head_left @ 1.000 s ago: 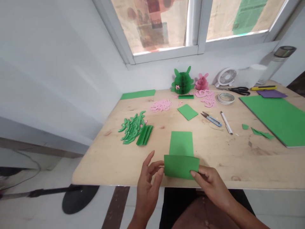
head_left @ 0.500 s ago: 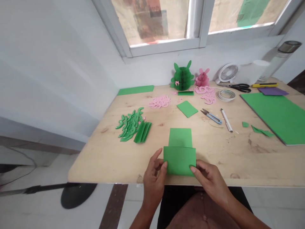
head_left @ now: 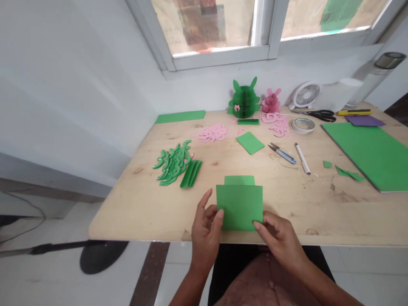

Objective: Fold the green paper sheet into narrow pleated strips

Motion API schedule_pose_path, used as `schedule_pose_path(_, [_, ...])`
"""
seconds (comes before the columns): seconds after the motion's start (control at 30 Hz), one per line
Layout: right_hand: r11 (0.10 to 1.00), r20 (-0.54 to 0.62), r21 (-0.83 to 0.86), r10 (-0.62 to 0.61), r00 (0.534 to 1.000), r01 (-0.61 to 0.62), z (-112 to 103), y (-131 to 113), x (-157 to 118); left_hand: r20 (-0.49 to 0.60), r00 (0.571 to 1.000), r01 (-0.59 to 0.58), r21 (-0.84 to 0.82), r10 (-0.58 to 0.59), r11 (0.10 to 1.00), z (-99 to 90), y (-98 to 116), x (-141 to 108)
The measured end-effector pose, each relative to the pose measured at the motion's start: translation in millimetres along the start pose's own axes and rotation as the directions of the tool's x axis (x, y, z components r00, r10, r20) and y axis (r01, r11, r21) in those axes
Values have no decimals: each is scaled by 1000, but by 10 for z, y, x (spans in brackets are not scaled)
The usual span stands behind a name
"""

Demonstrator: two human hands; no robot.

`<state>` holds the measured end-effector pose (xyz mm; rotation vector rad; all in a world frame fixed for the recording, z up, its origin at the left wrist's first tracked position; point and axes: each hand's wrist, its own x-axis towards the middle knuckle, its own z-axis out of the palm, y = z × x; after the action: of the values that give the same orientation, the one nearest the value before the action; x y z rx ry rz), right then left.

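Between my two hands a green paper rectangle (head_left: 239, 208) is held up over the front of the table. My left hand (head_left: 207, 227) grips its left edge with the thumb in front, index finger raised. The lower right corner is pinched by my right hand (head_left: 277, 233). Behind it, another green paper piece (head_left: 239, 180) shows only its top strip. To the left lie a heap of curved green paper cutouts (head_left: 174, 163) and a pleated green paper strip (head_left: 191, 173). A small green paper rectangle (head_left: 250, 143) rests farther back.
Thread snips (head_left: 283, 153), a white pen (head_left: 302, 158) and green scraps (head_left: 349, 173) lie to the right, beside a large green sheet (head_left: 371, 155). Toward the wall are pink cutouts (head_left: 213, 133), a green paper figure (head_left: 244, 102), a tape roll (head_left: 302, 126), scissors (head_left: 321, 115) and a fan (head_left: 306, 95).
The held green paper has come up and tilted more upright, covering more of the piece behind it. Both hands keep their hold; the view has shifted slightly.
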<state>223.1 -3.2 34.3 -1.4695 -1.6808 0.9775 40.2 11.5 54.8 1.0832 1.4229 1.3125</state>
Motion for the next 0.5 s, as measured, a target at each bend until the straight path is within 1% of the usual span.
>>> schedule_pose_path(0.07, [998,-5,41,44,999,-44,6,-6,29,27,1000,-16,44,15,999,-15,-42,-19])
schedule_pose_path(0.17, [995,1,64,80,997,-79,8,8,68,77,996,-49,174,36,984,-45,-119,-39])
schedule_pose_path(0.3, [997,-22,18,80,997,-80,12,41,108,94,992,-106,330,79,938,-47,-189,-10])
schedule_pose_path(0.5, [985,-109,158,87,990,-69,24,81,124,111,984,-177,505,140,844,9,-199,86])
